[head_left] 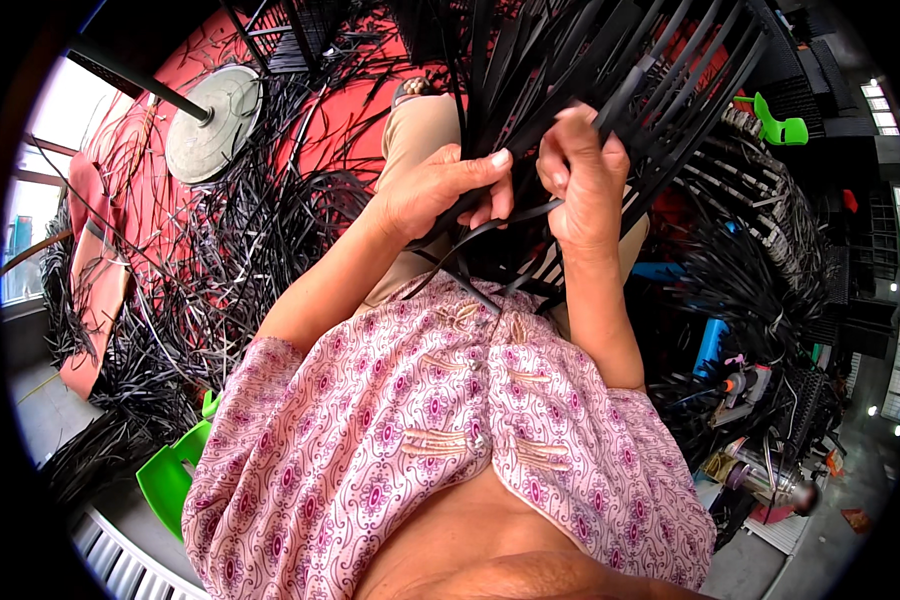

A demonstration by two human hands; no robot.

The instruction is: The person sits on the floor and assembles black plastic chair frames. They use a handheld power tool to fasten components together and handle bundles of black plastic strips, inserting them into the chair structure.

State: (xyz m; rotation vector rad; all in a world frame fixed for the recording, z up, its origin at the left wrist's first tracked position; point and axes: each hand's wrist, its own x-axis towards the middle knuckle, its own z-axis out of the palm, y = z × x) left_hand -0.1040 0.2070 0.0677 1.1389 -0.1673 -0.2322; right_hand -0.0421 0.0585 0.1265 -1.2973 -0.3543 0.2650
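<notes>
My left hand (445,192) is closed in a pinch over the black strips in front of my lap, its thumb laid along the top. Close by on the right, my right hand (582,180) is curled, with slight blur at its fingertips. A flat black strip (538,212) runs between the two hands and enters the right fist. Beyond them, a fan of long black strips (530,70) spreads away from me, with parallel grey-black bands (660,75) at its right. Where the strips cross under my fingers is partly hidden.
Loose black strips (270,235) lie heaped over a red floor covering (320,110) on the left. A round grey base with a pole (213,122) stands there. Green plastic chairs (175,475) show at lower left and upper right. Tools and bottles (755,470) lie at lower right.
</notes>
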